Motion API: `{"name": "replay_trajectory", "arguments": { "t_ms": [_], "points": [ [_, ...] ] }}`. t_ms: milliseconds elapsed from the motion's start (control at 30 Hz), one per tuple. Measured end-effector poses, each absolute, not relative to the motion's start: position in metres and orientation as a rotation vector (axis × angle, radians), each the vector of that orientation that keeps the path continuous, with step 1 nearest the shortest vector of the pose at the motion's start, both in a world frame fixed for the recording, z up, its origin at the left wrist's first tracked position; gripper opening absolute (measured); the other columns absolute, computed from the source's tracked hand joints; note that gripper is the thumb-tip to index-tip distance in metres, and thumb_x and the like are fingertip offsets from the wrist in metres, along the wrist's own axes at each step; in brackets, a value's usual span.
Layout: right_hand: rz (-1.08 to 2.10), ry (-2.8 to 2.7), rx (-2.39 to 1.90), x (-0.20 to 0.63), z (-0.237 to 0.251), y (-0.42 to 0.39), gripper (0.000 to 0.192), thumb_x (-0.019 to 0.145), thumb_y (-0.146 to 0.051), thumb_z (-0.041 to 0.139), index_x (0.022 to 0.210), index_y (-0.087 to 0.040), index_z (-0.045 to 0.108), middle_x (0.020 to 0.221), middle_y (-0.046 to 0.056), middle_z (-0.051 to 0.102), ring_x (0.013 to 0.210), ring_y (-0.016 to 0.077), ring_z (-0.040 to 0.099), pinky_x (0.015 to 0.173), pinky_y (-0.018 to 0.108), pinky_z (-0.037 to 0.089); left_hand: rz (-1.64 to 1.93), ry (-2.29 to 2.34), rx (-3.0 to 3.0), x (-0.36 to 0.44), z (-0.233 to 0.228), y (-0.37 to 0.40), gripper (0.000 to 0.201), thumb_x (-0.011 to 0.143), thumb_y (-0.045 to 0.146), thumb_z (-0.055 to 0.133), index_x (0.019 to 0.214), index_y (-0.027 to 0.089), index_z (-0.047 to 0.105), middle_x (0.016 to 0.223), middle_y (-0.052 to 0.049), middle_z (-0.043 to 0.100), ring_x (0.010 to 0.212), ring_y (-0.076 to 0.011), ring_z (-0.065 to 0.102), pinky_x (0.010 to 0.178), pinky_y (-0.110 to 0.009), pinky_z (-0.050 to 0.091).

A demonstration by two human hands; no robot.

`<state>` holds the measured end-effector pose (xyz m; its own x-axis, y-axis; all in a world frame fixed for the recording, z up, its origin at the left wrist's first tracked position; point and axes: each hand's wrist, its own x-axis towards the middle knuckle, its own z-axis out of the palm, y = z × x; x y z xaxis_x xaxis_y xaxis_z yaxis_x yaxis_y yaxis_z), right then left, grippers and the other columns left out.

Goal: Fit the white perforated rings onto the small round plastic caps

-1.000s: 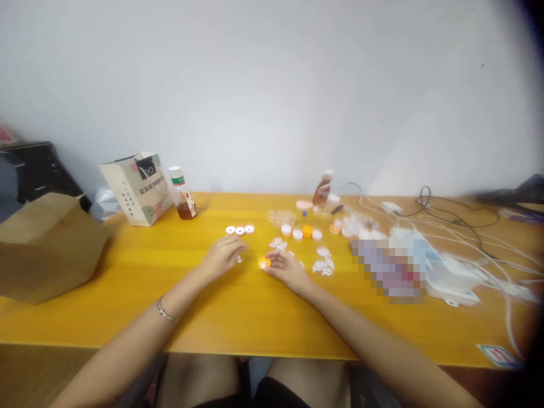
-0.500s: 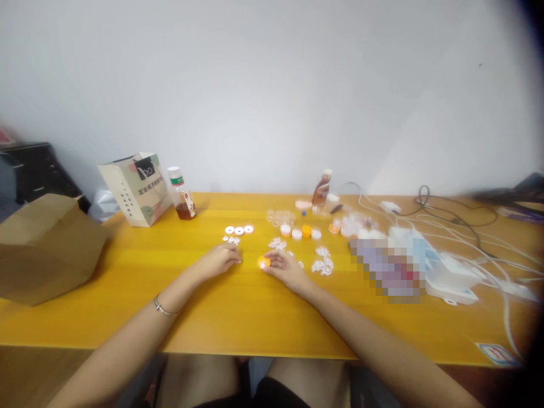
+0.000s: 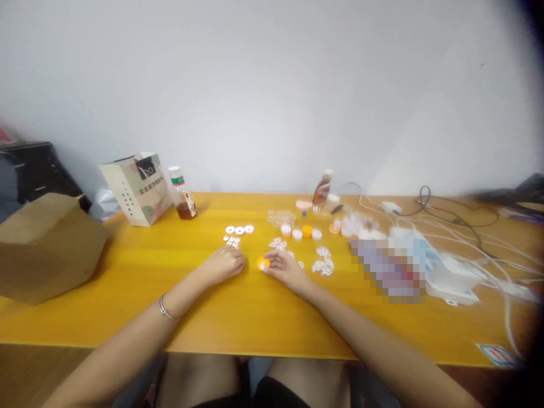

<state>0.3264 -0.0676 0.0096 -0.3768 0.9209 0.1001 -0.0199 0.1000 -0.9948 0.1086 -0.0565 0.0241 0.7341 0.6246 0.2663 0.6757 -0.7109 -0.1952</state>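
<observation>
An orange round cap (image 3: 263, 263) is pinched in my right hand (image 3: 285, 269), low over the table and left of the fingers. My left hand (image 3: 225, 263) is closed, its fingers curled down just left of the cap and apart from it. Whatever it may hold is hidden. Small white flat pieces (image 3: 232, 241) lie right behind my left hand, with a row of three white rings (image 3: 239, 230) beyond them. More white pieces (image 3: 277, 244) are scattered behind my right hand, and another group of white pieces (image 3: 323, 266) lies to its right.
Several white and orange caps (image 3: 306, 231) and clear round pieces (image 3: 281, 217) stand farther back. A bottle (image 3: 183, 195) and paper bag (image 3: 142, 192) are at left, a brown bag (image 3: 51, 249) nearer. A second bottle (image 3: 323, 190) and cables (image 3: 429, 218) are at right.
My left hand has moved slightly right, toward the orange cap, and its fingers are more curled. My right hand stays in place with the cap.
</observation>
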Motion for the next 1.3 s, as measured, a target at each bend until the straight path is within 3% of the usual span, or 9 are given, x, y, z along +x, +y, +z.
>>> {"name": "replay_trajectory", "arguments": {
  "t_ms": [333,633,1300],
  "points": [
    [1.486,-1.565,-0.862,0.326,0.011,-0.07,0.035,0.06,-0.027,0.071,0.09,-0.02,0.056,0.085,0.001,0.06,0.077,0.0131,0.058,0.081,0.033,0.044,-0.854,-0.787,-2.595,0.121,0.025,-0.065,0.016,0.085,0.022,0.043,0.091,0.018,0.057,0.084,-0.004,0.062,0.075,-0.0118,0.055,0.068,-0.024,0.04],
    [1.601,-1.563,-0.843,0.327,0.011,-0.071,0.038,0.057,-0.024,0.073,0.091,-0.018,0.057,0.082,0.0,0.06,0.075,0.0113,0.057,0.08,0.031,0.044,-0.722,-0.664,-2.606,0.129,0.026,-0.067,0.017,0.086,0.02,0.042,0.087,0.017,0.059,0.08,-0.003,0.061,0.069,-0.0109,0.051,0.066,-0.025,0.035],
    [1.594,-1.615,-0.841,0.329,0.016,-0.073,0.038,0.057,-0.029,0.073,0.089,-0.019,0.055,0.078,0.0,0.058,0.075,0.0115,0.056,0.079,0.03,0.043,-0.632,-0.716,-2.805,0.121,0.031,-0.067,0.021,0.086,0.023,0.041,0.096,0.02,0.059,0.091,-0.005,0.061,0.081,-0.0138,0.053,0.072,-0.026,0.04]
  ]
}}
